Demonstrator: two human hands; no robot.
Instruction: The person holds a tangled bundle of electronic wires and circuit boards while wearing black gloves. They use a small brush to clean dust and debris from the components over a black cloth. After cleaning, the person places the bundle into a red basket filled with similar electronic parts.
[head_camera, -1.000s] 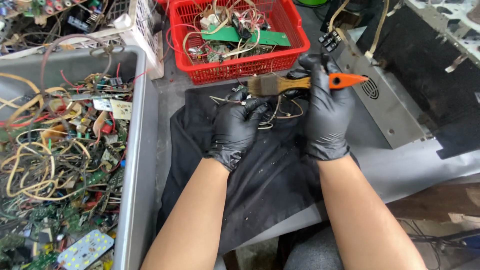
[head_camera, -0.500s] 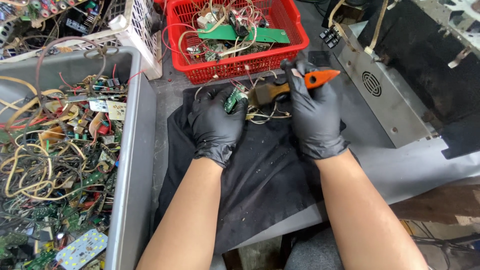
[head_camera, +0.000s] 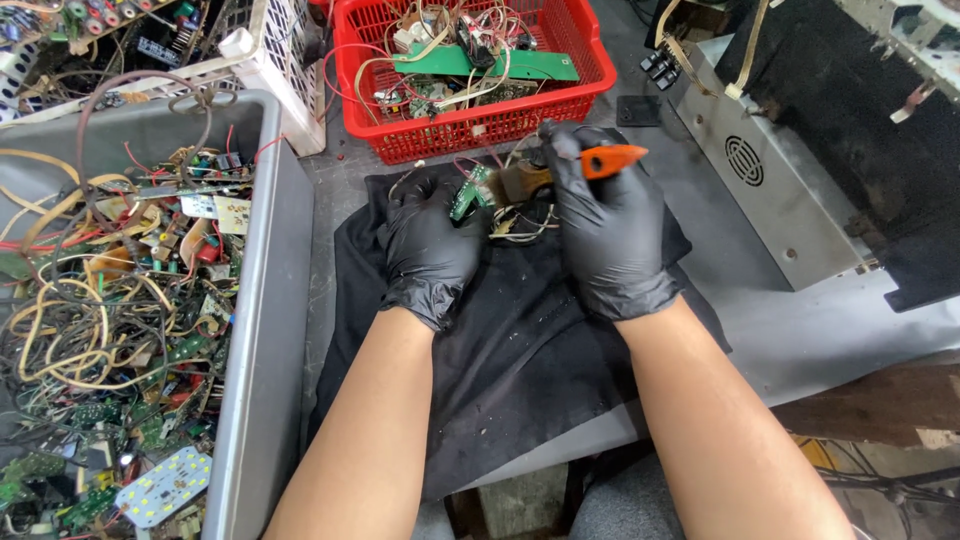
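Head view, looking straight down on a crowded bench: on the left the big grey plastic tub brims with tangled wires and scrap boards, and up top the red plastic mesh basket holds long green boards and loose cable. To the right sits a grey metal case with a round vent grille. Centre stage, a black cloth is spread over the table, and both black-gloved hands work above its far edge. The left hand is curled, fingers pinching a small green circuit board with thin wires trailing from it, held just off the cloth. The right hand is wrapped tight round a paintbrush with a wooden ferrule end and orange handle tip, bristles pointing left and meeting the board. This reads as the dusting step, brush on the board's face. The next stroke looks to want a steady pinch on the left and short sweeps clear of those trailing wires.
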